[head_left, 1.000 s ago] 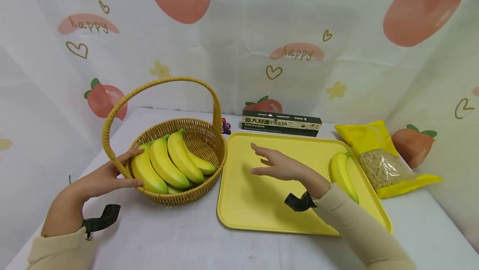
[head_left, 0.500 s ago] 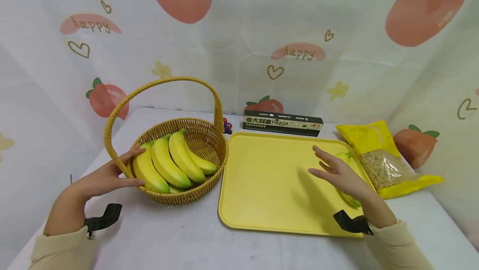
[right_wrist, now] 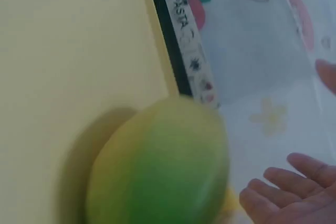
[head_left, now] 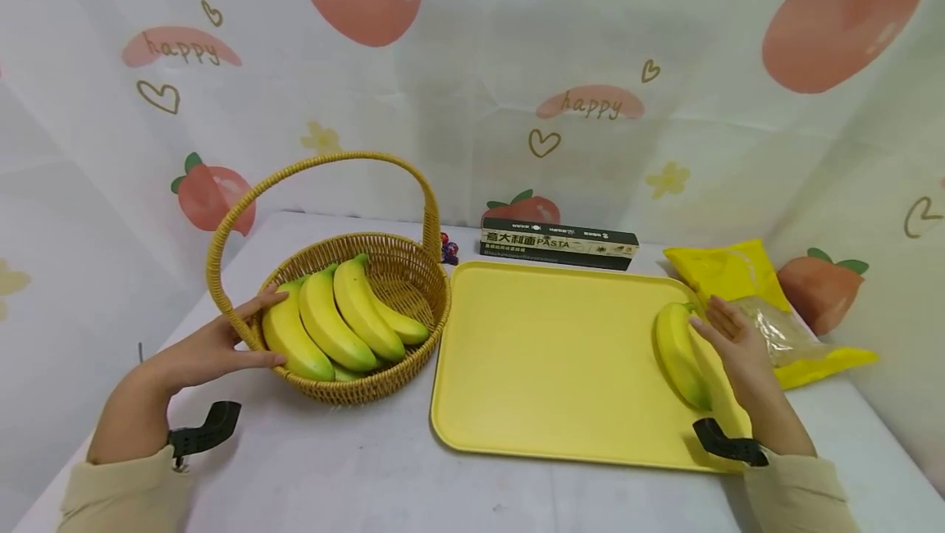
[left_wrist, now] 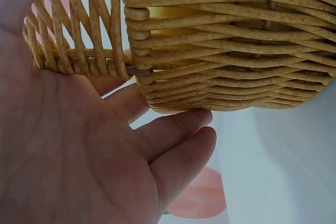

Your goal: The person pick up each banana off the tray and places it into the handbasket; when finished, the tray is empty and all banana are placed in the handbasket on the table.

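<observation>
On the left of the head view stands a wicker basket (head_left: 353,391) with a tall handle and several bananas (head_left: 334,318) inside. My left hand (head_left: 203,355) grips its left rim by the handle's base, thumb at the front. The left wrist view shows that palm (left_wrist: 79,145) against the woven wall (left_wrist: 236,40). One banana (head_left: 675,357) lies along the right side of a yellow tray (head_left: 546,369). Just right of it hovers my right hand (head_left: 747,357), fingers extended. In the right wrist view a gap shows between the banana's green end (right_wrist: 168,177) and the fingers (right_wrist: 281,192).
Behind the tray stands a pasta box (head_left: 559,244). A yellow bag of pale dry contents (head_left: 775,328) lies at the tray's right edge, partly behind my right hand. Small colourful wrapped pieces (head_left: 449,251) sit behind the basket. A printed cloth (head_left: 472,66) hangs at the back.
My right hand has travelled right across the tray, from above its middle to the far side of the banana. The left hand and basket have stayed in place.
</observation>
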The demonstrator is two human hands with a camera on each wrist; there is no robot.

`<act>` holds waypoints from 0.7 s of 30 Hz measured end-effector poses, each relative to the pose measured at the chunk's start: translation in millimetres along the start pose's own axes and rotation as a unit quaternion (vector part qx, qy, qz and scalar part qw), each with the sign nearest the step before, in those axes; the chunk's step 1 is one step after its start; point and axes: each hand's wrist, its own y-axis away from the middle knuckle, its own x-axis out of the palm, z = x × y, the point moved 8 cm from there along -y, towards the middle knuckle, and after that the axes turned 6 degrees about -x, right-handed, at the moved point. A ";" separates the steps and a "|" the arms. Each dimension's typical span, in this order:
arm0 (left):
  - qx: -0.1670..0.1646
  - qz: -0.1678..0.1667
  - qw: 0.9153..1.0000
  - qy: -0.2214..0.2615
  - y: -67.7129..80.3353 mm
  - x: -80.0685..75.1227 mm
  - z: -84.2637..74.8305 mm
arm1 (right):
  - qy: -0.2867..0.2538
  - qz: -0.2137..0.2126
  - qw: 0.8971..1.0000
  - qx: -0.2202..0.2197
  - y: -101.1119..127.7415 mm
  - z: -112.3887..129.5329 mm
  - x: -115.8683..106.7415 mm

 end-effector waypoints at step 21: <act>0.005 0.006 1.000 0.011 -1.2 0.5 -1.0 | 0.168 0.131 0.976 0.042 4.9 -38.0 17.2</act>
